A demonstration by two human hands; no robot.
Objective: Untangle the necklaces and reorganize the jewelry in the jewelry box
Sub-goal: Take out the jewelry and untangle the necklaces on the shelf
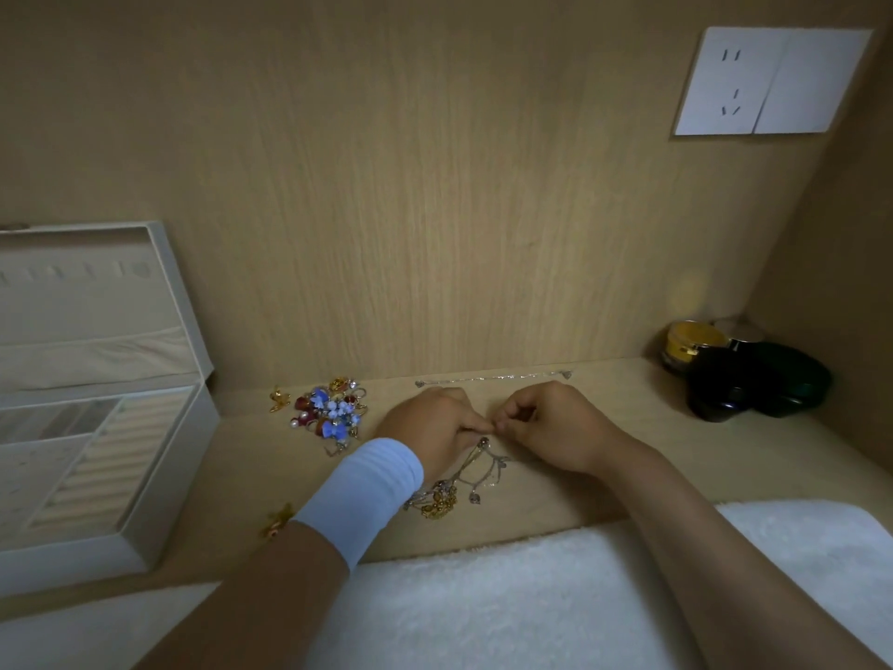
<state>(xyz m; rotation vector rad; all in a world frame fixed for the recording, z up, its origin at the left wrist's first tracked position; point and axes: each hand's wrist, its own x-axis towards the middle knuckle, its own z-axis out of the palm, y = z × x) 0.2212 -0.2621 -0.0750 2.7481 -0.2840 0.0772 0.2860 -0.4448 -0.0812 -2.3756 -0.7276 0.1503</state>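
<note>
A thin strand of the tangled necklaces (452,488) is pinched between the curled fingertips of the left hand (432,423) and the right hand (551,427). The two hands are brought tip to tip over the wooden shelf (628,456). The exact link that is held is too small to be made out. From the meeting point the strands are seen trailing down and toward the person. The bulk of the knot, gold and silver with small beads, is spread on the shelf just below the fingertips and beside the left wrist. A white wristband (367,495) is worn on that wrist.

Just behind the hands, a single silver chain (493,378) is laid out straight along the back wall, apart from the knot. To the left of the left hand a heap of coloured jewelry (331,411) in blue, red and gold is piled. A small gold piece (278,398) is set just beside it, and another gold ornament (278,522) is partly hidden by the left forearm.

The jewelry box (164,481) is placed at the far left, well apart from the knot, with its lid (166,292) raised and its ridged slots exposed. A white towel (531,597) is spread under the forearms. Dark jars (754,379) and a yellow jar (688,345) are grouped in the right corner, and a white socket plate (773,82) is fixed to the wall above.
</note>
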